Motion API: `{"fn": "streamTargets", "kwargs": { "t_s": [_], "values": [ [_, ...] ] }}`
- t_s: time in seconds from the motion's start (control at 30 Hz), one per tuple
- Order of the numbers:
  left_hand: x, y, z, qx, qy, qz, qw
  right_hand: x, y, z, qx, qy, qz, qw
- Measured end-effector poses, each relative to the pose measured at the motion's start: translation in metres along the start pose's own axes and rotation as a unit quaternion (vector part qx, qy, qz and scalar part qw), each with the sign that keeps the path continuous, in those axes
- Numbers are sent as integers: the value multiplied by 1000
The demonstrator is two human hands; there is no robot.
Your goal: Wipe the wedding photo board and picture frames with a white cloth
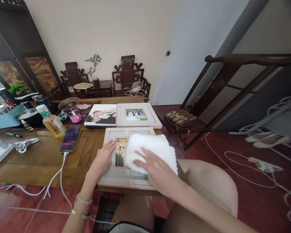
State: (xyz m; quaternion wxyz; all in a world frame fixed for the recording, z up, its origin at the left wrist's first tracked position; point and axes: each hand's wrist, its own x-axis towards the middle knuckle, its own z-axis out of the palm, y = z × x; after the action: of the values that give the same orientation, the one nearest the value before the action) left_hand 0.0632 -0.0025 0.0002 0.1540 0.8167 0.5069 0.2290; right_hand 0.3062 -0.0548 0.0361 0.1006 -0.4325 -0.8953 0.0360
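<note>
A pale wooden picture frame (126, 185) lies flat near the table's front edge, a small photo (120, 153) set in its grey mount. My left hand (104, 157) rests on the frame's left side, fingers stretched over the rim and glass. Over the right part of the frame is a thick, folded white cloth (160, 149) with a scalloped edge, hiding some of the photo. My right hand (155, 166) presses down on top of this cloth, its fingers spread and not wrapped round it.
Behind lie a second picture frame (157, 121) and a white-edged photo panel (102, 114). To the left are a phone (70, 139) on a white cable, a bottle (50, 121), a pink cup (74, 116) and a power strip (0, 153). A wooden chair (196, 119) stands right.
</note>
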Motion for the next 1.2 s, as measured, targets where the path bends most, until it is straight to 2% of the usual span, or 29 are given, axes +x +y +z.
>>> {"fn": "streamTargets", "kwargs": {
  "t_s": [0.17,0.3,0.4,0.5,0.67,0.77,0.83,0.93,1.03,1.2],
  "values": [
    [-2,3,-2,-3,-2,-25,1000,48,50,5,-63,65,42,995],
    [-2,0,-1,-7,8,-16,1000,68,63,3,-90,49,40,994],
    [-1,-3,2,-13,16,-10,1000,59,51,4,-86,10,17,996],
    [0,-4,3,-16,25,-9,1000,32,25,-1,-58,-33,-6,998],
    [1,-4,4,-1,21,-16,1000,-16,-25,-30,51,-112,-41,991],
    [1,-3,3,6,17,-18,1000,-27,-43,-39,104,-136,-72,983],
    [0,-3,3,6,17,-17,1000,-25,-45,-34,116,-131,-76,982],
    [0,-2,3,3,21,-13,1000,-10,-29,-17,86,-86,-60,991],
    [1,-2,3,2,20,-12,1000,13,4,0,5,-17,-35,999],
    [1,-2,2,9,10,-17,1000,60,55,5,-107,51,-6,993]
  ]
}}
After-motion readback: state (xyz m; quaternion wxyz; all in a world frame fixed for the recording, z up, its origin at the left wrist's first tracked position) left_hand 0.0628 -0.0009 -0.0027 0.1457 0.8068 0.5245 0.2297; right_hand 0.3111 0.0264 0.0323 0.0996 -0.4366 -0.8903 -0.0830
